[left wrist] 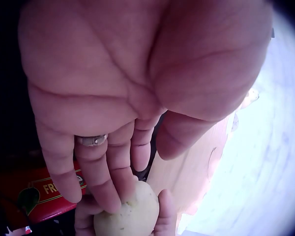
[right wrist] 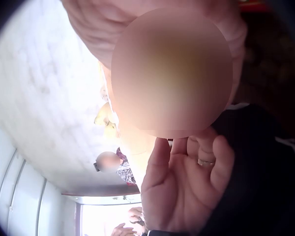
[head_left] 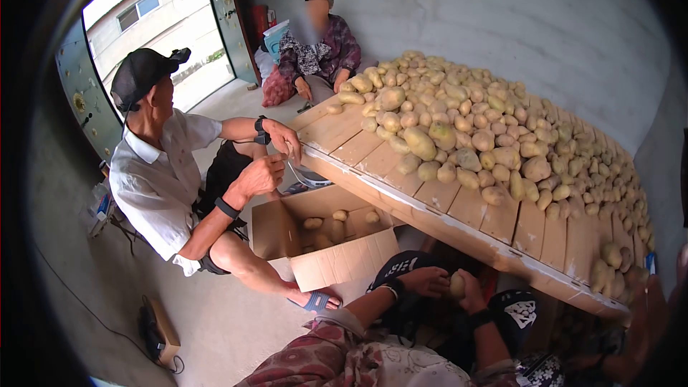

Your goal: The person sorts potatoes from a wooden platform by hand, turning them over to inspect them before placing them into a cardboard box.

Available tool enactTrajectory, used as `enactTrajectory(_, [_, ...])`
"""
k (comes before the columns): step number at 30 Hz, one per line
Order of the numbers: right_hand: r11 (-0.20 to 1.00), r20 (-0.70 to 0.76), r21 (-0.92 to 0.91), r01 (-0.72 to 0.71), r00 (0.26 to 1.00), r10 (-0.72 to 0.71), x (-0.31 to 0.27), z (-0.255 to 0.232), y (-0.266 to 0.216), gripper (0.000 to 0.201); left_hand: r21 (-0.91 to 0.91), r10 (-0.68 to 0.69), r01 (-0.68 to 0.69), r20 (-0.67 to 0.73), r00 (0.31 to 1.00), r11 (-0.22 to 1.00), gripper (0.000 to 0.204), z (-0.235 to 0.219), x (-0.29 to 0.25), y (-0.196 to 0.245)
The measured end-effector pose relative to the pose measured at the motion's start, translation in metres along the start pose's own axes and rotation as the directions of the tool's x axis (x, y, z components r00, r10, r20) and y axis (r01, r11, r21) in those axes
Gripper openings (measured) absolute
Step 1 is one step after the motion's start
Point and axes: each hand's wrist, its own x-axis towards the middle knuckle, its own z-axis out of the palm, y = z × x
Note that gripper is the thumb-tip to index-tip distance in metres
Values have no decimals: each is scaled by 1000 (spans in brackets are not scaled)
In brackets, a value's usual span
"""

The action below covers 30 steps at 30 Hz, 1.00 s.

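Observation:
Low in the head view, a pale potato (head_left: 457,286) sits between my two hands above my lap. My right hand (head_left: 473,295) grips it, with thumb and fingers around its sides in the left wrist view. My left hand (head_left: 426,282) wears a ring and reaches over from the other side. Its fingers hang loosely extended, the tips touching the potato's skin (left wrist: 130,214) near a greenish spot. In the right wrist view the left palm (right wrist: 184,196) faces up beneath a blurred round shape (right wrist: 172,73) in the right hand.
A plank platform (head_left: 430,208) bears a large heap of potatoes (head_left: 466,122). Before it on the floor stands an open cardboard box (head_left: 344,258) with several potatoes inside. A person in a white shirt (head_left: 161,172) sits at left, another person (head_left: 326,50) behind. Something red with lettering (left wrist: 51,191) lies below.

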Motion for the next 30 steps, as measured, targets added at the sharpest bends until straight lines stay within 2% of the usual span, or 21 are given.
enactTrajectory(1, [1000,3,-7,3,1000,-3,-2,4,-3,15,-18,6,-6,0,1000,1000,35,3,-1,1])
enactTrajectory(3, [896,-1,-309,320,942,-336,-16,20,-6,16,-35,11,-11,-7,1000,999,30,5,-2,2])
enactTrajectory(4, [897,-1,-304,321,941,-337,-21,22,-6,16,729,253,-320,204,946,605,30,5,1,2])
enactTrajectory(5, [970,-74,-114,216,972,-225,-22,24,-10,18,899,242,-408,365,899,158,30,5,4,6])
enactTrajectory(6, [991,-108,81,108,989,-99,-20,30,-18,19,840,224,-435,515,827,-324,30,7,6,11])
enactTrajectory(9, [991,-80,131,25,997,-14,-21,37,-25,20,755,275,-528,642,716,-389,29,9,3,3])
enactTrajectory(10, [993,-63,117,36,998,-28,-18,36,-22,20,813,261,-490,571,779,-316,28,10,2,3])
enactTrajectory(11, [991,-56,125,39,998,-32,-18,34,-18,20,776,264,-514,616,743,-366,29,9,-1,10])
enactTrajectory(13, [991,-68,-54,124,990,-127,-11,35,-15,20,696,267,-547,700,663,-466,32,9,-7,22])
enactTrajectory(14, [990,-53,-45,136,989,-138,-9,27,-9,20,773,515,-501,268,814,389,35,2,-7,34])
enactTrajectory(15, [985,50,-11,170,984,-169,-6,18,-4,17,168,305,-275,-190,933,947,39,-5,-6,47])
enactTrajectory(17, [978,179,29,209,961,-210,3,23,-8,15,372,605,-478,-532,593,795,47,91,-47,131])
enactTrajectory(19, [991,-59,116,71,996,-65,-25,41,-26,16,496,833,-688,-460,309,529,61,139,-89,209])
enactTrajectory(21, [988,-59,138,73,996,-65,-30,38,-29,15,320,933,-923,-347,96,214,72,192,-144,276])
enactTrajectory(22, [986,-64,153,68,996,-59,-25,35,-30,14,235,966,-972,-253,-45,16,78,211,-171,300])
enactTrajectory(23, [984,-73,167,62,996,-51,-26,32,-30,12,126,982,-987,-150,-117,-98,84,214,-194,326])
enactTrajectory(25, [982,-76,172,75,995,-63,-29,33,-33,11,104,937,-960,-214,-278,-261,11,246,-223,345])
enactTrajectory(26, [977,-72,202,70,996,-56,-27,31,-33,10,108,938,-960,-211,-275,-258,11,246,-225,348])
enactTrajectory(28, [972,-77,227,55,996,-39,-27,33,-33,10,-94,971,-991,-229,-73,-97,26,235,-223,345])
enactTrajectory(29, [974,-74,214,69,996,-54,-30,36,-34,12,-125,978,-992,-207,18,-8,6,218,-205,337])
enactTrajectory(30, [976,-66,202,86,995,-74,-31,39,-35,14,-155,954,-981,-258,154,116,12,201,-185,326])
